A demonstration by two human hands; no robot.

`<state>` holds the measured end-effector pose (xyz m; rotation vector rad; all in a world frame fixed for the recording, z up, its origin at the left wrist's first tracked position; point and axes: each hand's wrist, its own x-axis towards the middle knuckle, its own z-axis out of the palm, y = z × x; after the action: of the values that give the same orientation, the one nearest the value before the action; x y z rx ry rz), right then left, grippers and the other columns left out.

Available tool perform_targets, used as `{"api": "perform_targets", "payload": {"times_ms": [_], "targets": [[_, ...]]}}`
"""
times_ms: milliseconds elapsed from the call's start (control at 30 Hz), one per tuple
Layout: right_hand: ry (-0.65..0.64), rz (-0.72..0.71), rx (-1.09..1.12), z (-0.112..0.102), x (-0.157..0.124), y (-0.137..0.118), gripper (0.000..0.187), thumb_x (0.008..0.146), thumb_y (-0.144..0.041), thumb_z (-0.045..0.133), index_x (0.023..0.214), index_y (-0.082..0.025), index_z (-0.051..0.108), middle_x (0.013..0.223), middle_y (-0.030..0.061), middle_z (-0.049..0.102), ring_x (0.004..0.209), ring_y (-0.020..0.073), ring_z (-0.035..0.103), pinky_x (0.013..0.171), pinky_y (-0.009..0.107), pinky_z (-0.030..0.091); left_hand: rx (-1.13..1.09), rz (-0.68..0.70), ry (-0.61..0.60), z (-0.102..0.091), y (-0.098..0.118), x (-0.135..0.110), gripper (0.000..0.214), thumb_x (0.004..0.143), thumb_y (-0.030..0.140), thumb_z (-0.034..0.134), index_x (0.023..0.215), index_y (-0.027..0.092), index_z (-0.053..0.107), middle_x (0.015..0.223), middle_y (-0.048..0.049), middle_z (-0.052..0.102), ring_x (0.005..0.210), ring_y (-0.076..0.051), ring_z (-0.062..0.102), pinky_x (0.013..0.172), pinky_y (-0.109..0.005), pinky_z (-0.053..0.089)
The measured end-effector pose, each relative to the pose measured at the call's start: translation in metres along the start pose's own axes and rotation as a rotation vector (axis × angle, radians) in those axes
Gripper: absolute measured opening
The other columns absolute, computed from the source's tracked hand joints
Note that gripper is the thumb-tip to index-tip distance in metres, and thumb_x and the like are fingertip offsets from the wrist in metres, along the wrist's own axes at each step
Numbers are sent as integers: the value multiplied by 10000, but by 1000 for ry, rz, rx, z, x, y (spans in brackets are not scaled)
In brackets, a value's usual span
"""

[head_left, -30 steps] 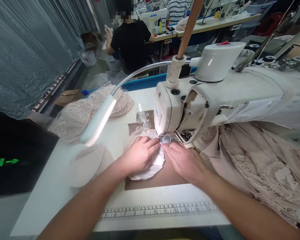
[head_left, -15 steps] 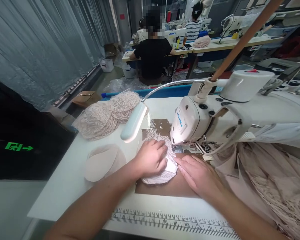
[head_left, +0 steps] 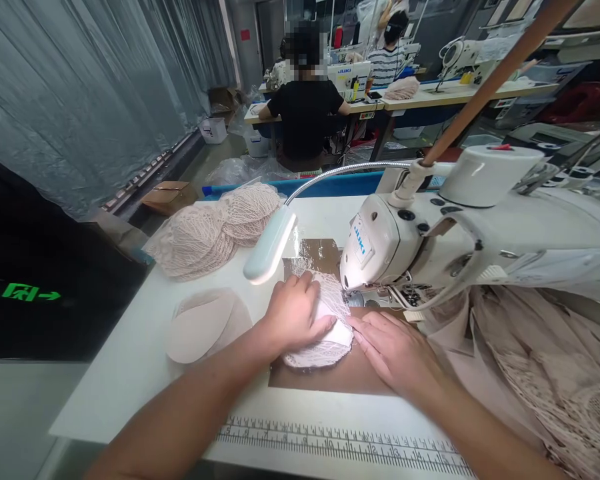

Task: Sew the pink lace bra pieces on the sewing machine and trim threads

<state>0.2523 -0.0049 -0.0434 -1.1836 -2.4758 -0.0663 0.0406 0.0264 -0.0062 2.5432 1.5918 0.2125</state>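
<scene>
A smooth white table (head_left: 130, 380) carries a glossy, hard-cased sewing machine (head_left: 380, 233) at right and a flat brown sheet (head_left: 300, 381). On that sheet, the left hand (head_left: 297, 317), loosely spread, presses a rounded, openwork lace piece (head_left: 336, 305); the right hand (head_left: 393, 343), nearly flat, touches its right edge, any pinch unclear. Best feed that curve evenly, unpuckered, fingertips clear of the presser foot (head_left: 345, 295).

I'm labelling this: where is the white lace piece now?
In the head view, the white lace piece lies just below centre on the brown sheet by the sewing machine, under the left hand, the right hand at its right edge.
</scene>
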Motion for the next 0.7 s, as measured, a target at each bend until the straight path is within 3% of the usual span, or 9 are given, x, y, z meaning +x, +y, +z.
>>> {"api": "perform_targets", "payload": {"times_ms": [300, 533, 700], "targets": [[-4, 1, -25, 1, -1, -1, 307, 923, -174, 409, 1097, -167, 662, 717, 24, 583, 634, 161, 523, 590, 294, 373, 25, 190, 51, 6, 2, -6, 353, 864, 360, 455, 1108, 145, 592, 1230, -111, 567, 1006, -268, 535, 882, -431, 432], [-71, 12, 27, -3, 1, -6, 302, 934, -213, 411, 1105, -164, 655, 723, 33, 574, 672, 169, 510, 632, 293, 379, -57, 190, -26, -3, -2, -5, 207, 784, 229, 496, 947, 158, 603, 1164, -95, 597, 1005, -255, 537, 908, -409, 445], [-78, -89, 213, -7, -1, -10, 286, 945, -275, 412, 1053, -200, 666, 734, 32, 587, 692, 160, 486, 638, 286, 346, -109, 252, -128, -19, -12, -8, 162, 695, 167, 526, 843, 172, 591, 1122, -84, 603, 978, -242, 555, 866, -361, 481]]}}
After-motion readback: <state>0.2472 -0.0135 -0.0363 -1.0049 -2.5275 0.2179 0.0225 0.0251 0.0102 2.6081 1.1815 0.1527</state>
